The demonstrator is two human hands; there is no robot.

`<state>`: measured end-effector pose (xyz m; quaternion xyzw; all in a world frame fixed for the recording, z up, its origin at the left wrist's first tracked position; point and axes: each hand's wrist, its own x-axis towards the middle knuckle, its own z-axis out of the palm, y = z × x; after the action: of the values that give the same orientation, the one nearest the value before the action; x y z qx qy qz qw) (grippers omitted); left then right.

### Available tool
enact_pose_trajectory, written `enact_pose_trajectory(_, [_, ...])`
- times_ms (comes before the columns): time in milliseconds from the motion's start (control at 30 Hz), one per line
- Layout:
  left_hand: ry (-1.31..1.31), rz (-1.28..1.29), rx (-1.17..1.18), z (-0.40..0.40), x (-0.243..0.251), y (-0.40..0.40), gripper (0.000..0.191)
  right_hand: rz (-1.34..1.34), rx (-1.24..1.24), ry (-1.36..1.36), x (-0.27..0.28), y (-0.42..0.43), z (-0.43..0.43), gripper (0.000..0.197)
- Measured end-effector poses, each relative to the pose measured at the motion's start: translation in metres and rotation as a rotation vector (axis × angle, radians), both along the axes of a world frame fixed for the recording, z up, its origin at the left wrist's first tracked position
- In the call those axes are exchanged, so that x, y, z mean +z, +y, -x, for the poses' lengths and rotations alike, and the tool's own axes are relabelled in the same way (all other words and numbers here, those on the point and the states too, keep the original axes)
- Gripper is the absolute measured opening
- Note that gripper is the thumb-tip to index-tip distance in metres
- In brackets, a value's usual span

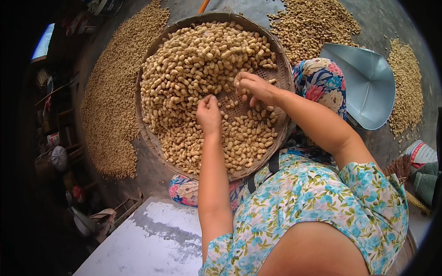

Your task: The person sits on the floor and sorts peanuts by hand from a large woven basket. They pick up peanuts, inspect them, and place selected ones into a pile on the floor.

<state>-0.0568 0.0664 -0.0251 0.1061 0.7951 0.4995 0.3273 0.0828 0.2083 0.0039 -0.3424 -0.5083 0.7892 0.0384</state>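
A round woven bamboo tray [286, 65] rests on my lap, heaped with unshelled peanuts [193, 65]. The heap is highest along the far and left sides, and a thinner layer of peanuts [248, 138] covers the near right. My left hand [209, 115] hovers at the heap's edge, thumb and fingertips pinched together; whether a peanut is between them is hidden. To its right, my right hand [255, 89] is curled above a partly bare patch of woven bottom [238, 109]. A few loose peanuts lie under it, and I cannot tell if its fingers hold one.
Peanuts lie in a long pile [110, 96] on the concrete floor at left, a darker pile [310, 27] beyond the tray, and another pile [405, 89] at far right. A sheet-metal scoop [369, 82] sits beside my right knee. Clutter fills the dark left side.
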Motion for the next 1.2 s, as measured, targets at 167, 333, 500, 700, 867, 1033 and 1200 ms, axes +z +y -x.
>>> enact_pose_trajectory(167, [0.303, 0.221, -0.072, -0.008, -0.012, 0.022, 0.029, -0.074, 0.055, 0.013, -0.022, 0.003, 0.004, 0.026])
enact_pose_trajectory(333, [-0.548, -0.526, 0.040, 0.002, 0.004, -0.026, 0.017, -0.021, 0.040, 0.001, -0.002, 0.006, 0.010, 0.023])
enact_pose_trajectory(500, [-0.482, -0.417, 0.061, 0.001, 0.021, -0.049, 0.021, -1.236, 0.246, 0.009, -0.033, -0.003, 0.025, 0.027])
enact_pose_trajectory(700, [-0.396, -0.336, -0.055, -0.006, 0.023, -0.034, 0.016, -1.135, 0.243, -0.190, -0.034, -0.003, 0.009, 0.014])
enact_pose_trajectory(867, [0.141, 0.000, -0.110, 0.006, -0.013, -0.027, 0.023, -1.056, 0.241, -0.238, -0.028, -0.004, -0.007, 0.018])
enact_pose_trajectory(1033, [0.554, 0.383, -0.408, -0.005, 0.004, -0.004, 0.034, -1.010, 0.323, -0.206, -0.027, 0.000, -0.008, 0.024])
enact_pose_trajectory(1200, [0.421, 0.330, -0.326, -0.008, 0.011, -0.008, 0.035, -1.005, 0.421, -0.191, -0.030, -0.001, -0.008, 0.026])
